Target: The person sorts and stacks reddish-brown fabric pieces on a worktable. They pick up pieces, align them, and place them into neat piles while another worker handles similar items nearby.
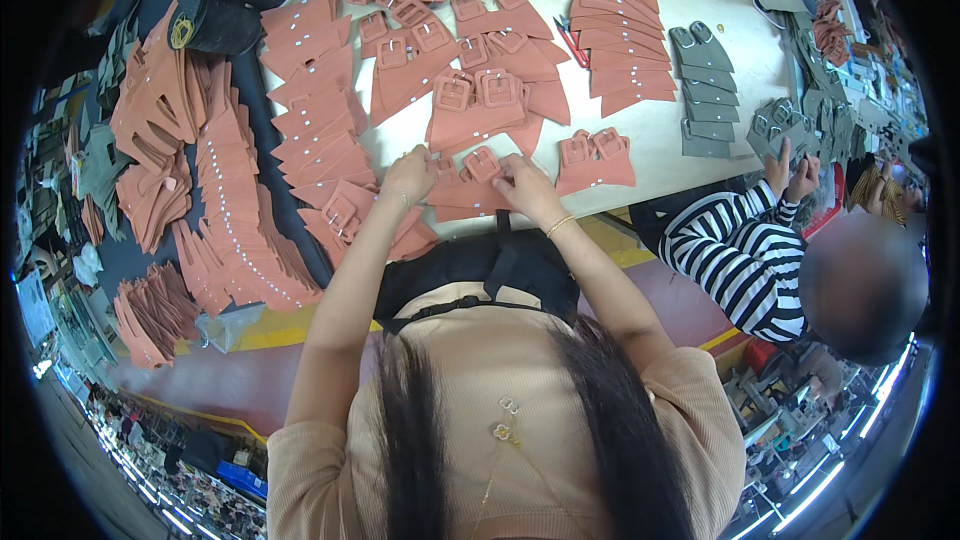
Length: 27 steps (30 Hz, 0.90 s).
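Buckle [481,164] on coral piece [468,199], lying on pale surface [752,58]; piece's long axis roughly left-right beneath buckle. Right hand [530,188] nearer: just right of buckle, fingers bent at its edge, so buckle lies to that hand's left; pinch or mere touch, cannot tell. Left hand [409,178] farther off, left of buckle, fingers curled; grip cannot be made out. Beyond buckle, coral stack [478,127]. Right of buckle, second piece [598,173]; well right of buckle, grey stack [709,98].

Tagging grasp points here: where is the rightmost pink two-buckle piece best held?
Likely the buckle-free lower edge, from the person's side: the pink two-buckle piece lies with its raised buckles at the far end, that edge facing the person.
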Each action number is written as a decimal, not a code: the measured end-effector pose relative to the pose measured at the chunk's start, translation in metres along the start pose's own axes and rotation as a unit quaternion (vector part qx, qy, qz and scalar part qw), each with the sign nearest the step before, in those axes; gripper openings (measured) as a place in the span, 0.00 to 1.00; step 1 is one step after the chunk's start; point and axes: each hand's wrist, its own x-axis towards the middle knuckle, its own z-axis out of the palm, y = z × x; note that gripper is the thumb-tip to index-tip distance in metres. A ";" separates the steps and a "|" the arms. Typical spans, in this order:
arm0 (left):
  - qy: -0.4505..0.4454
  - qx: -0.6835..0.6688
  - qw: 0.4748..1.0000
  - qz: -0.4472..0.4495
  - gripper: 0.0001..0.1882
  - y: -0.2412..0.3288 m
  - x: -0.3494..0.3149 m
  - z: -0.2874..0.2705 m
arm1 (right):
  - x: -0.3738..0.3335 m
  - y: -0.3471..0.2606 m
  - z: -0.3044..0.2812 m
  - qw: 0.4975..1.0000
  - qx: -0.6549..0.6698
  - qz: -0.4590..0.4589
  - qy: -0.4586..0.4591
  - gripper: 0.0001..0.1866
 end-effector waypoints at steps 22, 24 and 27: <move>0.141 -0.066 0.988 0.013 0.22 -0.016 -0.001 0.026 | 0.021 -0.005 -0.019 0.990 0.033 -0.021 0.137 0.10; 0.172 -0.129 0.975 0.054 0.20 -0.013 0.008 0.021 | 0.033 -0.009 -0.028 0.986 0.050 -0.016 0.161 0.12; 0.193 -0.179 0.961 0.082 0.20 -0.006 0.023 0.016 | 0.045 -0.020 -0.036 0.977 0.066 -0.039 0.201 0.14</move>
